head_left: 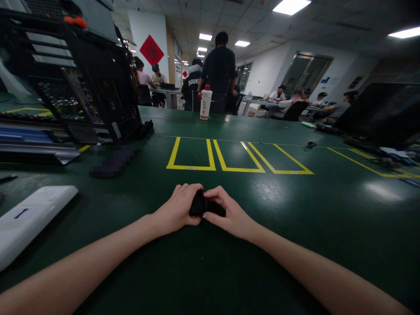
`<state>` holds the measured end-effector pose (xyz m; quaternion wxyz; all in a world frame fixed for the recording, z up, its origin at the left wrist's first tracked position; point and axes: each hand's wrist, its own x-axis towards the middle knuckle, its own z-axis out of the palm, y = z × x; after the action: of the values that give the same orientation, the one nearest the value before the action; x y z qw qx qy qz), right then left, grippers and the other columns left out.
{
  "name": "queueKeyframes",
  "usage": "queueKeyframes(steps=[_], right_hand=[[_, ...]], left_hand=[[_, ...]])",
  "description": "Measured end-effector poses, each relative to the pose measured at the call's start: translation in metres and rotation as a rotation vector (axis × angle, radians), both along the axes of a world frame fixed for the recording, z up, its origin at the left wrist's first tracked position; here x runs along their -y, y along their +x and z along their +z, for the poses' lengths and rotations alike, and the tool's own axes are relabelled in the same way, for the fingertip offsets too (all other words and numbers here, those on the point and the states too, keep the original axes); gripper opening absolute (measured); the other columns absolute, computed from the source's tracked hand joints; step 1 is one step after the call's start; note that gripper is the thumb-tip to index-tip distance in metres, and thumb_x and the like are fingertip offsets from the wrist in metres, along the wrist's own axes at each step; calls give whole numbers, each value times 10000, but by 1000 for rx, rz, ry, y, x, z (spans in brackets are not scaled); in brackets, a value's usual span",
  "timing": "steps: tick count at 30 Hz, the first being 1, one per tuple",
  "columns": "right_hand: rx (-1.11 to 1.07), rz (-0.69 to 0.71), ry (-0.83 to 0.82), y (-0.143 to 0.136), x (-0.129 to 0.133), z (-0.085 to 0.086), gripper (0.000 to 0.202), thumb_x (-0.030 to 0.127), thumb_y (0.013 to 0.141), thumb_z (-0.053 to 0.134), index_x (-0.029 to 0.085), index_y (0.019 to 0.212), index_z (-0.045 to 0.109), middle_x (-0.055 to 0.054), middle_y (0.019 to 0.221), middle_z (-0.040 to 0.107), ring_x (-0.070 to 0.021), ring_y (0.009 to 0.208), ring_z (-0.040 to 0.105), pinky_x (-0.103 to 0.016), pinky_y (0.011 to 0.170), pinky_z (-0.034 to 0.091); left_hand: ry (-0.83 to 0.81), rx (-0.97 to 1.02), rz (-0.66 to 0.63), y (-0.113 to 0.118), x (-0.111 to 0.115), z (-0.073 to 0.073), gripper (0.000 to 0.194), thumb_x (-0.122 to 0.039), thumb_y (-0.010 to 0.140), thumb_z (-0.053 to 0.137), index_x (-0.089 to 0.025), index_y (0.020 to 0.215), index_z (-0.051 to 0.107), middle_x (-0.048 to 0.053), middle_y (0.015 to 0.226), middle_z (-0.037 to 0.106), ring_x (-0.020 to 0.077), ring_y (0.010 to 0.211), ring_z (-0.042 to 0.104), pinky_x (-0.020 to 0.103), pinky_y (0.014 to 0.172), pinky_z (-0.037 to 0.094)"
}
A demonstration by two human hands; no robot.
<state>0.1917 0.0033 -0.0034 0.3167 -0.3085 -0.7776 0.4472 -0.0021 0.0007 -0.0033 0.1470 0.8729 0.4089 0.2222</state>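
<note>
Work in progress, both hands on one item. Small black, boxy object [197, 205] sits between them, near-centre over the dark green, smooth tabletop [170, 275], on the near side of the yellow tape outlines [190, 167]. Can't tell if it's resting or slightly lifted.

Left hand [175, 208]: fingers and thumb wrapped round its left part. Right hand [235, 217]: thumb and index in a narrow pinch near its middle; other fingertips not readable.

Status: item is in hand, not released, outside the outlines. Open, joined or two pieces: can't confirm, fingers and dark surfaces hide the seam. So no finished step to call; what's left can't be judged either.

Around: white, flat plastic slab [39, 210] near left, open black metal chassis [101, 100] far left, white cup with red top [205, 105] far centre.
</note>
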Motion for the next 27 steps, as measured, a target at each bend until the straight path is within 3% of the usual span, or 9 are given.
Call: queueKeyframes(steps=[6, 11, 17, 22, 27], right_hand=[[-13, -42, -23, -4, 0, -1, 168, 251, 858, 505, 223, 1019, 468, -25, 1008, 532, -163, 971, 557, -359, 865, 477], [87, -73, 25, -4, -1, -2, 220, 280, 880, 462, 210, 1088, 461, -50, 1021, 541, -183, 951, 553, -383, 843, 476], [22, -16, 62, 0, 0, -1, 336, 177, 783, 595, 230, 1082, 452, -29, 1051, 499, -178, 1022, 523, -379, 916, 443], [-55, -23, -63, -3, -2, -4, 186, 245, 838, 535, 220, 1010, 470, -19, 978, 535, -166, 962, 569, -359, 843, 488], [15, -49, 14, -5, -1, -1, 224, 223, 847, 515, 213, 1063, 459, -44, 1039, 544, -174, 999, 548, -383, 900, 452]], left_hand=[[16, 3, 0, 0, -1, 0, 528, -250, 714, 648, -165, 1155, 369, 90, 1069, 526, 251, 942, 509, 393, 804, 400], [13, 21, 2, 0, -2, -2, 544, -259, 700, 658, -178, 1158, 377, 82, 1076, 536, 250, 947, 519, 396, 810, 404], [22, 9, 2, 0, -1, -1, 570, -234, 678, 668, -168, 1161, 373, 88, 1079, 534, 252, 949, 514, 394, 807, 403], [22, 14, 2, 1, 0, 1, 535, -254, 709, 646, -175, 1167, 381, 92, 1071, 536, 253, 948, 515, 398, 807, 395], [4, 20, 0, 0, 0, 0, 524, -254, 709, 644, -186, 1160, 384, 90, 1084, 532, 257, 961, 513, 406, 812, 389]])
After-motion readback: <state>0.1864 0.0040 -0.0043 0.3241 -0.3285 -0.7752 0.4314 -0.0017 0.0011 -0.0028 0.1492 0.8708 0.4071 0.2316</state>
